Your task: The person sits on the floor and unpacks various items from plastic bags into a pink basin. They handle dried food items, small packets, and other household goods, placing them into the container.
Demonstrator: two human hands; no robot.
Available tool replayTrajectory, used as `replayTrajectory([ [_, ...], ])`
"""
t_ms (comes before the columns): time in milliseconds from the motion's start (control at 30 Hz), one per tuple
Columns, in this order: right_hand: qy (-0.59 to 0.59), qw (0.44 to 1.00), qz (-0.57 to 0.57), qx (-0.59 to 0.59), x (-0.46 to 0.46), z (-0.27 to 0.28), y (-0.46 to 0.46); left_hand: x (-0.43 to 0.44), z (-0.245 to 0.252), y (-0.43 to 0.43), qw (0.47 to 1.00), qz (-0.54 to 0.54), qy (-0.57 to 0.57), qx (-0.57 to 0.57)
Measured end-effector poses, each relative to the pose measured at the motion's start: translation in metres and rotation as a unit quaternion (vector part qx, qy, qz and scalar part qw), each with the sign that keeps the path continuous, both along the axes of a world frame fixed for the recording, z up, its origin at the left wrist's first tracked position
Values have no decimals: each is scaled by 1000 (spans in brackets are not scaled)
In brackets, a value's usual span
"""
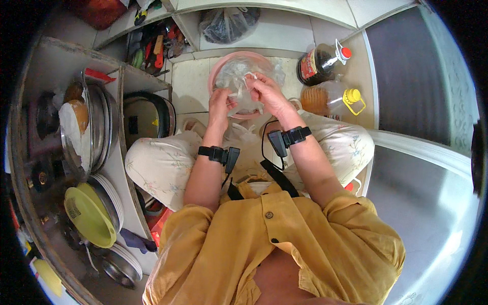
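Observation:
A pink plastic basin [214, 72] stands on the tiled floor in front of me, heaped with crumpled clear plastic bags [237, 68]. Over its near side I hold a thin translucent plastic bag [247, 100] between both hands. My left hand [221, 103] pinches the bag's left edge with bent fingers. Higher up and to the right, my right hand [267, 91] grips a twisted white part of the same bag. Another whitish plastic bag [241, 133] lies below the basin, between my knees. What the bags in the basin hold, if anything, cannot be made out.
To the right stand a dark sauce jug [316, 66] with a red cap and a yellow-capped oil jug [324, 97]. Left are shelves with steel pans [100, 126], a green plastic colander [89, 217] and stacked plates [114, 202]. A tied bag [228, 24] sits in the compartment beyond.

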State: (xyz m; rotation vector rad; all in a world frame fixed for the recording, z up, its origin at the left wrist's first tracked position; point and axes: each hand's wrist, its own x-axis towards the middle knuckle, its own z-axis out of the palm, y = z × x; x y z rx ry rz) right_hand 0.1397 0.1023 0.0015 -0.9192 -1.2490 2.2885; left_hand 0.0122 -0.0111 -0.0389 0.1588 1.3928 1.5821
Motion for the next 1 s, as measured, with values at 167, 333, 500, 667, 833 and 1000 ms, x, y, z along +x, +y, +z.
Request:
replayTrajectory([
  [167, 14, 998, 3, 65, 0, 3, 3, 7, 1, 0, 969, -100, 225, -22],
  [333, -118, 936, 29, 329, 1, -2, 12, 3, -10, 0, 976, -60, 207, -35],
  [500, -132, 898, 73, 414, -8, -22, -7, 4, -16, -1, 972, -55, 229, 0],
  [667, -168, 900, 16, 402, -5, -31, -3, 1, -15, 2, 964, -59, 258, 13],
  [833, -179, 909, -29, 374, -4, -36, 3, -5, -17, 6, 958, -71, 276, -43],
  [1000, -159, 928, -76, 328, 0, -43, 7, -6, -14, 5, 937, -82, 335, -54],
])
